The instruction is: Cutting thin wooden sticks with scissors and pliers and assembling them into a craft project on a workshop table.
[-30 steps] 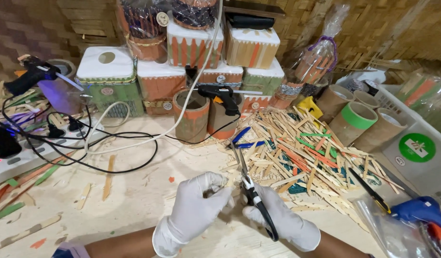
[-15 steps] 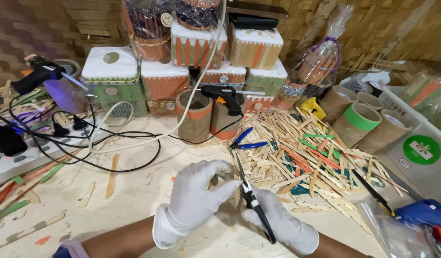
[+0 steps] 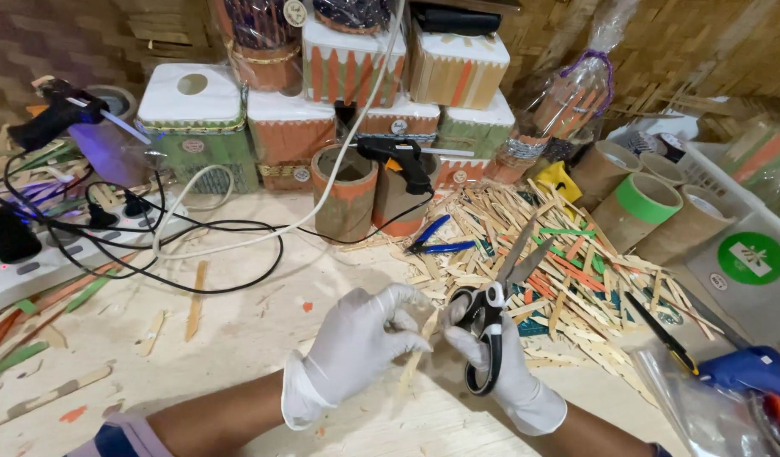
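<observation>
Both my hands wear white gloves. My left hand (image 3: 356,343) pinches a thin wooden craft stick (image 3: 414,362) that points down toward the table. My right hand (image 3: 513,372) grips black-handled scissors (image 3: 491,317), blades apart and pointing up to the right over a heap of plain and coloured craft sticks (image 3: 542,254). The two hands meet at the stick's upper end, just left of the scissor handles.
A black glue gun (image 3: 398,161) rests on cardboard tubes (image 3: 343,190). Decorated boxes (image 3: 195,118) stack behind. Blue-handled pliers (image 3: 432,241) lie by the heap. Cables and a power strip (image 3: 35,271) lie left; tape rolls (image 3: 648,199), a utility knife (image 3: 661,334) and plastic bag (image 3: 703,406) right.
The scissors have swung from pointing straight up to tilting right with blades open. My left hand has shifted to hold the stick between both hands. The view has moved slightly.
</observation>
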